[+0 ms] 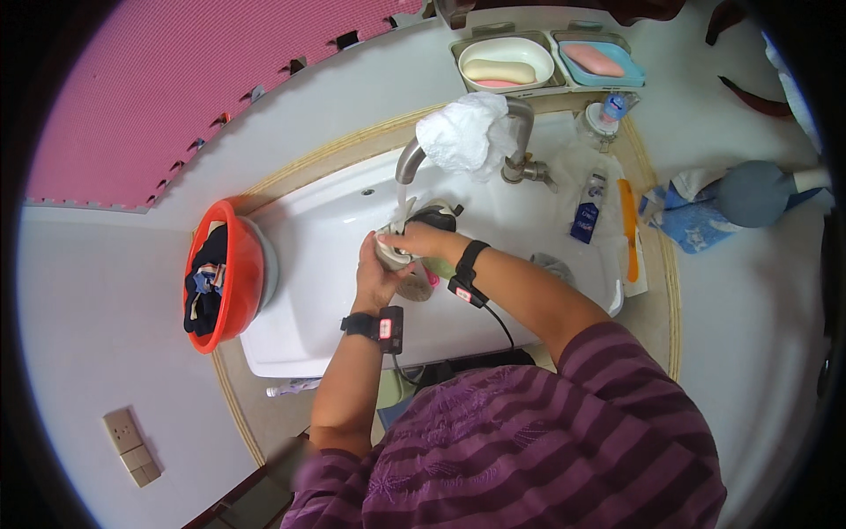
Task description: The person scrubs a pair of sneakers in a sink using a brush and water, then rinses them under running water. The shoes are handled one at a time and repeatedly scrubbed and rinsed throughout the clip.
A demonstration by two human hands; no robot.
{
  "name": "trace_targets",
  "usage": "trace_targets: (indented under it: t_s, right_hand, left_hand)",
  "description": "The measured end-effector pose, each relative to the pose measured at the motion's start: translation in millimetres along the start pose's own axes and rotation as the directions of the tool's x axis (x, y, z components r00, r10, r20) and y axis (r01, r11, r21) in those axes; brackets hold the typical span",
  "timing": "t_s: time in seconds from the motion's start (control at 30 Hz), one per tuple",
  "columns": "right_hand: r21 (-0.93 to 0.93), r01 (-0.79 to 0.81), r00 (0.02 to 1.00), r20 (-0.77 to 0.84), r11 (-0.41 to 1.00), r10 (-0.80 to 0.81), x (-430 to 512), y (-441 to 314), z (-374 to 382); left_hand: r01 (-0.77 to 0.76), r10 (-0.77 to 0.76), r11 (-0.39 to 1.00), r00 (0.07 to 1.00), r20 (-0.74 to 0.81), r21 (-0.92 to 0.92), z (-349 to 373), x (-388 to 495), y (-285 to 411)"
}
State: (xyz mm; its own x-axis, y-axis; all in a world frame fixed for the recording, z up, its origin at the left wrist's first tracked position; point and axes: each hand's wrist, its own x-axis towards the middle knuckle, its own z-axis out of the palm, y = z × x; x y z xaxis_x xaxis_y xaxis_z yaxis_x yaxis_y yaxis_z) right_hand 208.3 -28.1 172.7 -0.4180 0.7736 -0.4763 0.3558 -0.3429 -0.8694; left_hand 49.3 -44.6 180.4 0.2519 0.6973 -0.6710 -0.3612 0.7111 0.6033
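Both hands are over a white sink, below the tap, from which water runs. My left hand grips a white shoe-like item from the left and below. At its upper right, my right hand has its fingers at the item's opening; whether they hold something inside is hidden. Just behind the hands lies a dark and white shoe. Beneath them sits a round brownish thing, perhaps a shoe sole, beside something pink and green, partly covered by the right hand.
A red basin with clothes stands at the sink's left edge. A white cloth hangs over the tap. On the right are a blue and white tube, an orange strip, a lidded jar and a grey cloth. Soap dishes are behind.
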Motion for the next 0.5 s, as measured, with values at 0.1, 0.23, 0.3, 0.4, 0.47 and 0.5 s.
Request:
trace_targets:
  t_s: [0.1,0.23,0.3,0.4,0.47,0.5]
  right_hand:
    - [-0.364,-0.050,0.969,-0.244,0.930,-0.043,-0.9,12.0,4.7]
    - [-0.603,0.041,0.946,-0.234,0.796,-0.226,-12.2,24.3,4.0]
    - [-0.627,-0.011,0.970,-0.195,0.779,-0.143,-19.2,25.5,-1.3]
    - [-0.709,0.028,0.997,-0.030,0.704,-0.070,-24.0,23.8,-11.1]
    - [-0.778,0.063,0.995,0.001,0.625,-0.098,-24.6,24.8,-13.8]
    - [-0.798,0.112,0.986,0.015,0.592,-0.167,-24.2,26.3,-14.1]
  left_hand:
    - [-0.045,0.048,0.998,0.997,-0.055,0.053,-4.5,-6.2,-1.5]
    - [-0.094,0.096,0.995,0.993,-0.061,0.044,-5.8,-10.1,2.7]
    - [-0.121,0.123,0.991,0.992,-0.026,0.061,-6.4,-12.2,5.7]
    - [-0.119,0.129,0.987,0.987,-0.092,0.105,-8.9,-19.6,5.7]
    - [-0.087,0.091,0.994,0.994,-0.066,0.066,-10.7,-25.0,6.1]
    - [-0.085,0.087,0.995,0.995,-0.038,0.056,-10.9,-26.6,6.2]
